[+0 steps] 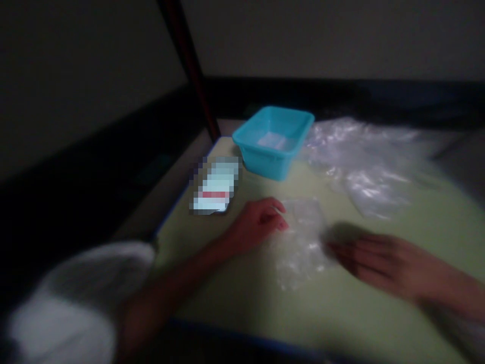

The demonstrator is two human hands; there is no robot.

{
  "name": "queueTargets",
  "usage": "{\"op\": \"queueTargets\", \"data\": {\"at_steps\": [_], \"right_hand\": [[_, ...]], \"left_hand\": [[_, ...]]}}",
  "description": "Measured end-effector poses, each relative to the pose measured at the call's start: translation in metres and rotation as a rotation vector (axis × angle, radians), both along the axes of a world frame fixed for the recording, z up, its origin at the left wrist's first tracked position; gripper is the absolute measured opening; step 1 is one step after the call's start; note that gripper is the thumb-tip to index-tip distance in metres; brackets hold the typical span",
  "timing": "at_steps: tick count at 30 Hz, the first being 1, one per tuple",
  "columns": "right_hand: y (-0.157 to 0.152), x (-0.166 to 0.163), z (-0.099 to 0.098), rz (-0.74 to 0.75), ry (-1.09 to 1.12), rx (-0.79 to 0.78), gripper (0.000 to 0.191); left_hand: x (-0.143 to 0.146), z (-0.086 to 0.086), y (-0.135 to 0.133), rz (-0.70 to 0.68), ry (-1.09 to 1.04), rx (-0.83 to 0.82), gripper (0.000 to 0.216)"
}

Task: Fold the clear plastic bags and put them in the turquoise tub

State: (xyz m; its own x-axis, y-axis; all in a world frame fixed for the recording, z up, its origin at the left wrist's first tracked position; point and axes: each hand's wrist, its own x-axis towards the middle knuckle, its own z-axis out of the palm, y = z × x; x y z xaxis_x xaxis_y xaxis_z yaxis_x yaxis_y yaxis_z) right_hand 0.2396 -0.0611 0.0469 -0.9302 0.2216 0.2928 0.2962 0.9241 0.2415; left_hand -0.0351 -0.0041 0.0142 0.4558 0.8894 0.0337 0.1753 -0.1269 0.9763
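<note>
A small clear plastic bag (303, 247) lies crinkled on the pale yellow-green tabletop between my two hands. At its upper left edge my left hand (261, 222) is closed, with curled fingers and thumb on the film. My right hand (386, 263) is just right of the bag, palm down, its fingers stretched out together and somewhat blurred. Whether those fingertips touch the bag's right edge, I cannot tell.
A turquoise plastic basin (261, 161) stands at the back with something pale inside. Right of it spreads a heap of clear plastic bags (375, 187). A phone-like device (217, 187), pixelated, lies at the table's left edge. A dark reddish pole (193, 71) rises behind.
</note>
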Motion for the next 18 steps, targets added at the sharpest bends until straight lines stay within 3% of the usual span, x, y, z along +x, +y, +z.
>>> {"op": "queueTargets", "data": {"at_steps": [6, 18], "right_hand": [[0.016, 0.000, -0.009, 0.011, 0.044, 0.066, 0.033], [0.027, 0.001, -0.017, -0.090, 0.180, -0.191, 0.028]], "left_hand": [[0.001, 0.001, -0.001, 0.009, 0.003, 0.004, 0.008], [-0.006, 0.009, 0.005, 0.102, 0.032, -0.017, 0.003]]}}
